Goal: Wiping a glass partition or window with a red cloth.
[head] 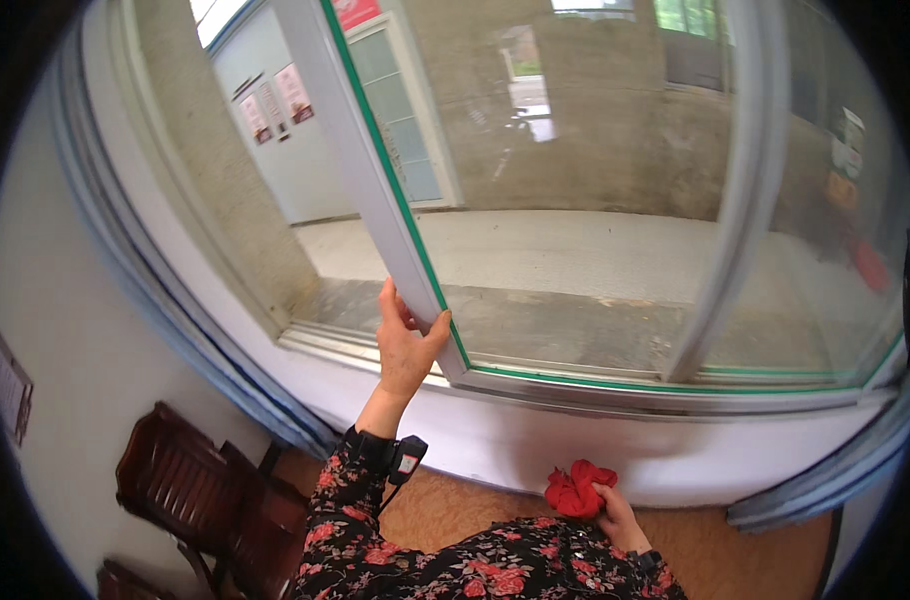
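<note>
My left hand (410, 341) grips the upright edge of a white sliding window sash (365, 172), fingers on its left side and thumb by the green seal (395, 187) along the glass. The sash stands partly slid, with an open gap to its left above the window track (335, 346). Low at the right, in front of my body, my right hand (618, 517) holds a bunched red cloth (579, 487), away from the glass. The glass pane (575, 247) shows reflections.
A blue curtain (177, 322) hangs at the left and another blue curtain (830, 480) at the lower right. A dark wooden chair (177, 480) stands at the lower left. Beneath the window runs a white wall (500, 442). Outside are a concrete wall and a door.
</note>
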### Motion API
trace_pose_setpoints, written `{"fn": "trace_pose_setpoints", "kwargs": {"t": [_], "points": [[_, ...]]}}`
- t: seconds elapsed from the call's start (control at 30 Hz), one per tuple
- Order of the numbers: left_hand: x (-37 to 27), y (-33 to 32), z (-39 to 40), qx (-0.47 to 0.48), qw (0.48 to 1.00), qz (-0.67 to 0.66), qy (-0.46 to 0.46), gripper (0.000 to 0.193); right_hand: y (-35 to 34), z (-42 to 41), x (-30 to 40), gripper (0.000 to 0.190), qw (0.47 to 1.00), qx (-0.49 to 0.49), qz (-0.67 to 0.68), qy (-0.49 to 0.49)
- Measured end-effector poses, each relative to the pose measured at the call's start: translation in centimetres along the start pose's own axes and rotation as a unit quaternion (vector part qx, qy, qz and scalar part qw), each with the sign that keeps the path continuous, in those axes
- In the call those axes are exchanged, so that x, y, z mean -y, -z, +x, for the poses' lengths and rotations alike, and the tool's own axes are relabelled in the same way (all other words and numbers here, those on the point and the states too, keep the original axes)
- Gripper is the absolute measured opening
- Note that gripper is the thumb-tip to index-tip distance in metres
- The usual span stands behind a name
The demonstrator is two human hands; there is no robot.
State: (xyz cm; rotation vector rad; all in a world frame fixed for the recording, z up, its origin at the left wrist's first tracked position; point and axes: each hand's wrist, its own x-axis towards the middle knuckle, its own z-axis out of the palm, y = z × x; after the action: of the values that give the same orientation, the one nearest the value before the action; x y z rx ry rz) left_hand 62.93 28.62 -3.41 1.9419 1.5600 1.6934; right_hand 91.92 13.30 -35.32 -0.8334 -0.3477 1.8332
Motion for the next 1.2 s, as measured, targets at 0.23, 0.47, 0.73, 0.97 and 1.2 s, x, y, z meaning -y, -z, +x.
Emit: {"fn": "trace_pose_setpoints", "kwargs": {"t": [0.23,0.47,0.73,0.97,1.2], "points": [[4.1,1.7,0.8,-0.120,0.981,0.140,-0.062,0.077,1.4,0.4,0.9,0.041,0.995,0.045,-0.072,-0.054],[7.5,3.1,0.2,-0.202,0.955,0.211,-0.046,0.077,6.0,2.9,-2.1,0.040,0.994,0.070,-0.051,-0.073],[9.9,3.8,-1.0,-0.082,0.878,0.433,-0.185,0.068,4.5,3.0,-1.5,0.035,0.994,0.043,-0.004,-0.096],[11.7,5.1,-1.1,-0.076,0.831,0.527,-0.163,0.072,5.3,2.7,-1.4,0.035,0.996,0.015,-0.031,-0.088],[13.9,7.0,-1.0,-0.081,0.792,0.575,-0.188,0.076,6.3,2.8,-1.8,0.035,0.994,0.025,-0.039,-0.098]]}}
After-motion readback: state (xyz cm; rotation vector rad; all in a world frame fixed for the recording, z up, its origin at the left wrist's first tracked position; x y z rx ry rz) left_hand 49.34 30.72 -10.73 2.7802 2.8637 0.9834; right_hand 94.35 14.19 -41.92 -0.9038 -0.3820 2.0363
